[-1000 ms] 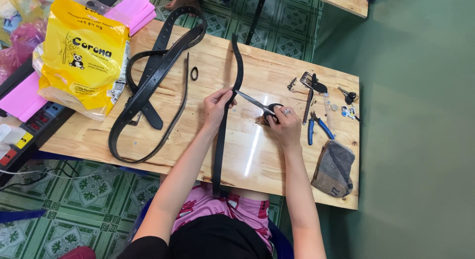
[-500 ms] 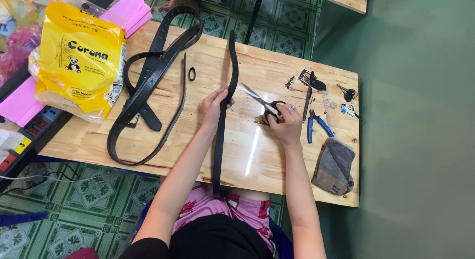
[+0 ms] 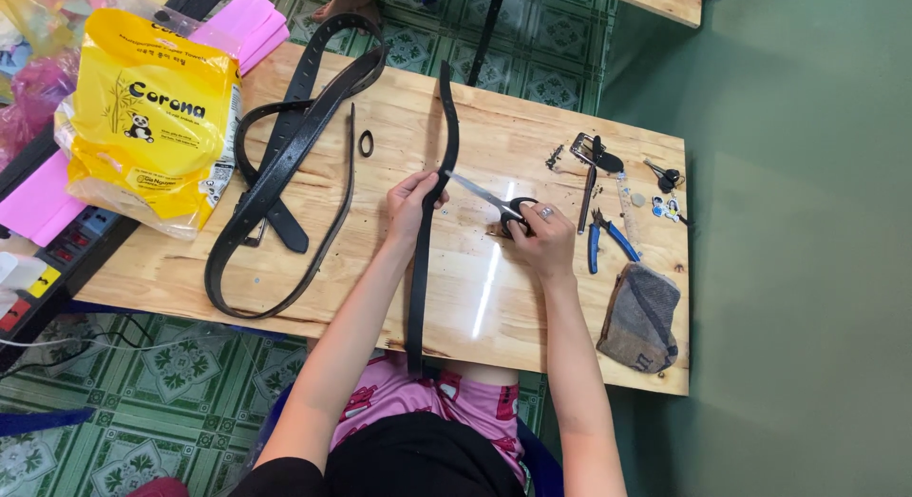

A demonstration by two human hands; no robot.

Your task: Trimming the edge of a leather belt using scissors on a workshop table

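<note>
Head view, one item set on a wooden table (image 3: 532, 297). Left hand (image 3: 410, 204): fingers curled and pinching a black belt (image 3: 420, 269), which runs from beyond the fingertips at the far table edge, through the grip, and down over the near edge onto the person's lap. Right hand (image 3: 540, 238): fingers threaded through the black handles of scissors (image 3: 489, 199), thumb and forefinger closed in the loops; a ring shows on one finger. Scissor blades point from the right fingers toward the left fingertips, tips just beside the belt; whether they touch it cannot be told. Left of the left fingers: a small black loop (image 3: 366, 143), then a pile of black straps (image 3: 285, 174). Further left: a yellow bag (image 3: 152, 126) and pink pads (image 3: 249, 22). Right of the right fingers: a buckle (image 3: 591, 153), blue-handled pliers (image 3: 605, 242), keys (image 3: 665, 178). Nearer the table edge, right of the right wrist: a grey pouch (image 3: 642, 316).
</note>
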